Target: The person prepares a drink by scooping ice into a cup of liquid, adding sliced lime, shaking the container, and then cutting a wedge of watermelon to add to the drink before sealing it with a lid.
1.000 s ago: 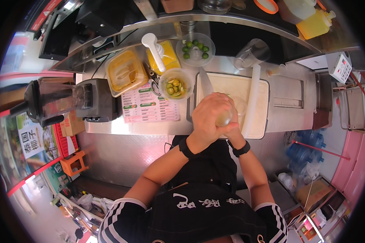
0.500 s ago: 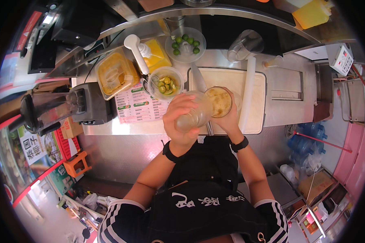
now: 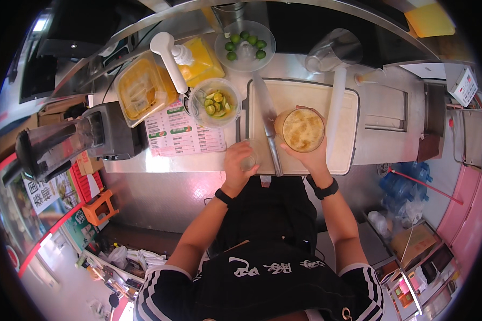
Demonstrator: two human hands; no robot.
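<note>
My right hand [image 3: 309, 160] is wrapped round a glass of frothy pale-amber drink [image 3: 302, 128] above the cream cutting board [image 3: 343, 117]. My left hand [image 3: 237, 162] grips a clear empty-looking cup [image 3: 249, 159] at the board's front-left edge. Between my hands lies a long knife [image 3: 271, 147], blade toward the back. Left of the board stands a plastic tub of cut green citrus [image 3: 215, 107], partly over a pink printed sheet [image 3: 185, 136]. A white cylindrical rod [image 3: 337, 96] lies along the board's right side.
A blender [image 3: 107, 131] stands at left. Along the back are a yellow-stained container [image 3: 142, 91], a yellow jug with pump [image 3: 201, 59], whole limes on a clear dish [image 3: 245, 45] and a tilted clear pitcher [image 3: 329, 53]. Blue water bottles [image 3: 407, 184] sit below at right.
My hands have separated. The left moved down and left with the clear cup, which was over the drink; the right holds the drink, now uncovered. The camera's view of the counter has shifted.
</note>
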